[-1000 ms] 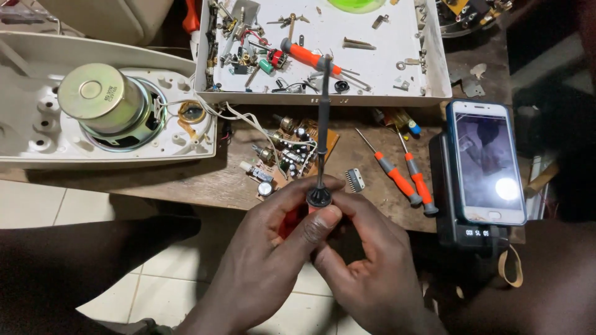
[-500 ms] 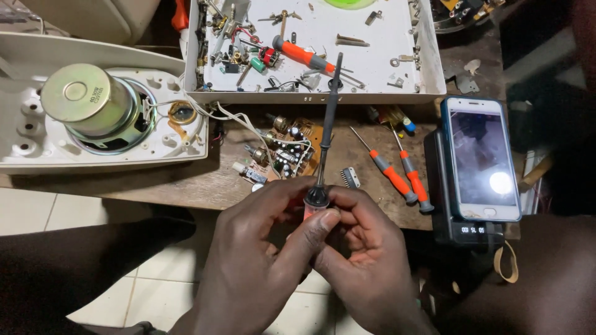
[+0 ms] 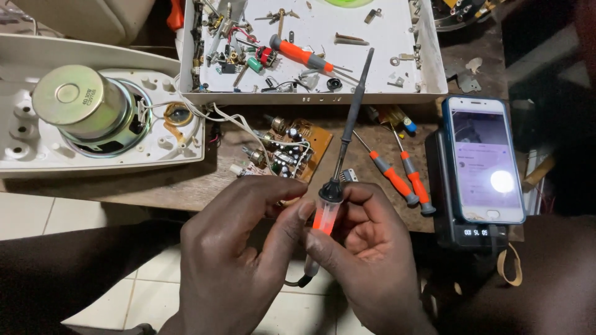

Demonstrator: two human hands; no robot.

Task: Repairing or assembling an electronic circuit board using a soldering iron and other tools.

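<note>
White plastic speaker housing with round metal magnet (image 3: pixel 87 111) sits far left of the brown wooden workbench (image 3: pixel 186 186), shallow white parts tray full of screws and bits (image 3: pixel 422 74) along the bench's back edge, smartphone with lit screen on a black power bank (image 3: pixel 484 161) at its right end. Brown circuit board with wires (image 3: pixel 288 149) and two orange-handled screwdrivers (image 3: pixel 400 177) lie mid-bench. Just off the bench's front edge, left hand (image 3: pixel 236 254) and right hand (image 3: pixel 366 248) both have fingers clamped on the glowing orange translucent handle of a soldering iron (image 3: pixel 329 205), dark tip tilted up over the tray.
</note>
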